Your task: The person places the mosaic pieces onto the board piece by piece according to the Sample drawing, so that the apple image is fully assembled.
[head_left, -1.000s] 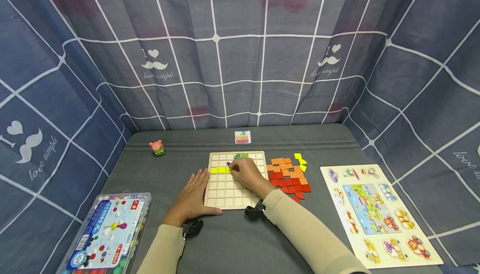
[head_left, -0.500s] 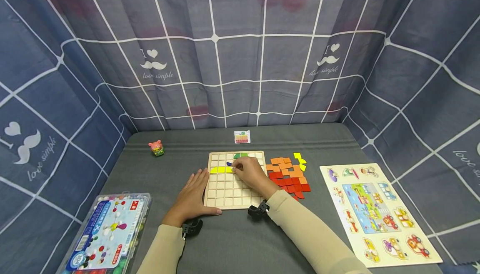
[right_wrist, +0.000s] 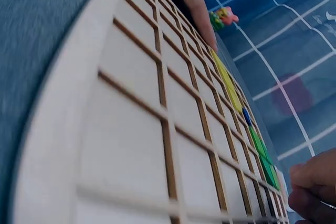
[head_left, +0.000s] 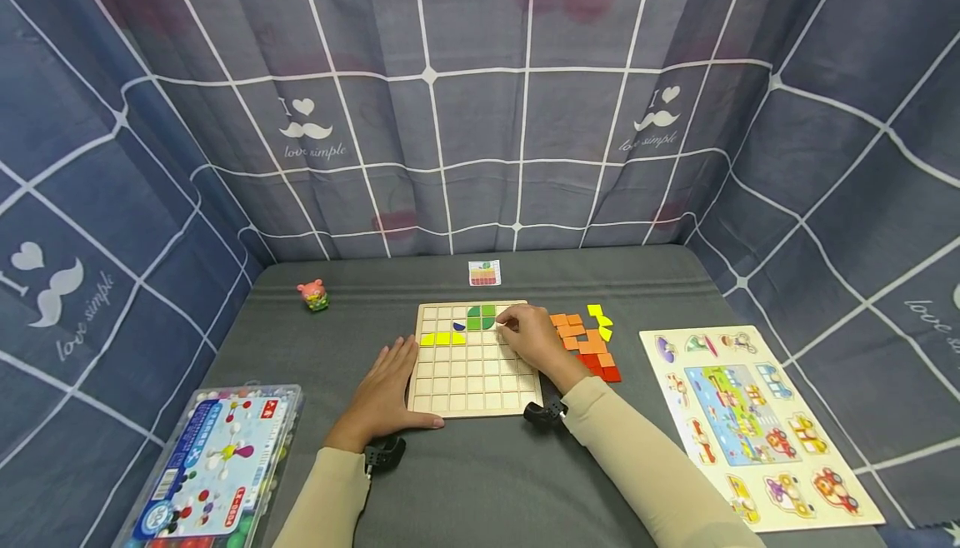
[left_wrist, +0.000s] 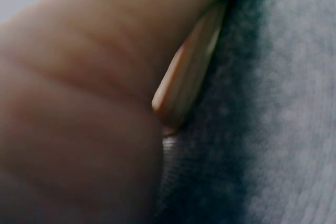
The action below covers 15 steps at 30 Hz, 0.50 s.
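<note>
A wooden grid board (head_left: 472,381) lies mid-table. My left hand (head_left: 386,394) rests against its left edge, fingers extended and thumb spread near the front corner; the left wrist view shows only blurred skin and a sliver of board edge. My right hand (head_left: 536,336) is over the board's right side, its fingertips (right_wrist: 310,174) curled together just right of several green tiles (head_left: 482,317). Whether they pinch anything is not visible. A blue rounded tile (head_left: 459,326) sits left of the green ones, above a row of yellow tiles (head_left: 442,339).
Loose orange tiles (head_left: 572,331), red tiles (head_left: 600,367) and yellow tiles (head_left: 600,317) lie right of the board. A small pattern card (head_left: 484,273) is behind it. A pig figurine (head_left: 313,295), a plastic box (head_left: 217,465) and a picture puzzle board (head_left: 750,431) stand farther out.
My right hand has drawn back to the right from the blue tile, uncovering it and the green tiles, and now covers some loose tiles. The left hand has stayed put.
</note>
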{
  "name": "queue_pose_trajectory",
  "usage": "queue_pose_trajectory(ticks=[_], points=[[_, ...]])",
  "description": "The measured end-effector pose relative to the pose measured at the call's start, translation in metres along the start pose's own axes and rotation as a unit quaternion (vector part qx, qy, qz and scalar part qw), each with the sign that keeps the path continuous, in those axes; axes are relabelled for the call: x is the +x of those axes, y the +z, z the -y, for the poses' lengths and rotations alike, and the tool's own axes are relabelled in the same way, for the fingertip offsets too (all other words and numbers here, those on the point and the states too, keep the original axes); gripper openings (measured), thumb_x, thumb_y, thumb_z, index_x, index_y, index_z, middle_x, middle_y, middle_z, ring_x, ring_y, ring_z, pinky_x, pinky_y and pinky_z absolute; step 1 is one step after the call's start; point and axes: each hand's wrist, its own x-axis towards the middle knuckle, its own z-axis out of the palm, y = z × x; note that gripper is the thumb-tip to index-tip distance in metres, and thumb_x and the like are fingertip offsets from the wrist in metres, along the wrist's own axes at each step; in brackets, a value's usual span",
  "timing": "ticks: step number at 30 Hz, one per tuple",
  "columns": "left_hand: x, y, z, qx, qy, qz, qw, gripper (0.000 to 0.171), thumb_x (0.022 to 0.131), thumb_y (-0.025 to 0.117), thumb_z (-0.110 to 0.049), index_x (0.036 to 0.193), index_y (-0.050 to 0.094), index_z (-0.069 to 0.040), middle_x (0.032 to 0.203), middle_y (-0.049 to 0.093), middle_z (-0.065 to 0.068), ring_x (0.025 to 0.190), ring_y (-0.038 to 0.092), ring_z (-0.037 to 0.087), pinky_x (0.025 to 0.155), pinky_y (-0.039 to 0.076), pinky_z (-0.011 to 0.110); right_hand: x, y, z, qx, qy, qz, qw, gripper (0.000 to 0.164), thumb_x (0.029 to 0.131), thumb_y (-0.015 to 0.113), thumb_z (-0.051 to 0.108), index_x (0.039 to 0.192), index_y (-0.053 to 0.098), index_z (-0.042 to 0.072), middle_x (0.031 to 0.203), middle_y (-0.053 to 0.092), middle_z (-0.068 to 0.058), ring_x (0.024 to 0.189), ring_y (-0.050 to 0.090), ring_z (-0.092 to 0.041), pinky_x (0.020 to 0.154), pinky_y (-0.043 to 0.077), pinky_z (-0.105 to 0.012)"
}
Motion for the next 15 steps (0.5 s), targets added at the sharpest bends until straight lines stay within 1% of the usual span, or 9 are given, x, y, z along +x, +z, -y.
queue_pose_trajectory(ticks=[4,8,10,15], points=[[0.0,0.001,0.001,0.001,0.0,-0.001,1.0,0.152,0.061,0.074,-0.093,0.165,0.021,0.004,0.171,0.019,0.019,0.158,0.013,0.034,0.127,0.009,0.049,-0.002,-0.011,-0.007,-0.001,0.014,-0.009,1.0,0.011,0.096,0.078,0.005,0.106,0.08,0.004,0.101,0.074,-0.004,0.085,0.07,-0.017,0.076,0.061,-0.036],[0.0,0.002,0.002,0.002,0.002,-0.001,1.0,0.152,0.061,0.074,-0.094,0.165,0.021,0.004,0.171,0.019,0.019,0.158,0.014,0.035,0.127,0.009,0.05,-0.004,-0.026,-0.018,-0.004,0.023,-0.02,1.0,0.011,0.097,0.078,0.007,0.107,0.08,0.004,0.102,0.074,-0.005,0.086,0.07,-0.02,0.077,0.061,-0.037],[0.0,0.002,0.002,0.004,0.003,-0.001,1.0,0.152,0.061,0.073,-0.094,0.165,0.022,0.004,0.171,0.019,0.019,0.158,0.015,0.035,0.127,0.01,0.05,-0.003,-0.035,-0.026,-0.01,0.026,-0.032,0.999,0.011,0.097,0.078,0.007,0.107,0.08,0.004,0.101,0.074,-0.006,0.086,0.07,-0.021,0.077,0.06,-0.038],[0.0,0.0,0.001,-0.002,0.002,0.001,1.0,0.152,0.061,0.077,-0.091,0.166,0.02,0.004,0.172,0.018,0.019,0.158,0.013,0.034,0.127,0.009,0.049,-0.001,-0.063,-0.044,-0.029,0.032,-0.067,0.997,0.009,0.095,0.08,0.006,0.103,0.08,0.003,0.099,0.074,-0.01,0.087,0.07,-0.028,0.079,0.059,-0.046]])
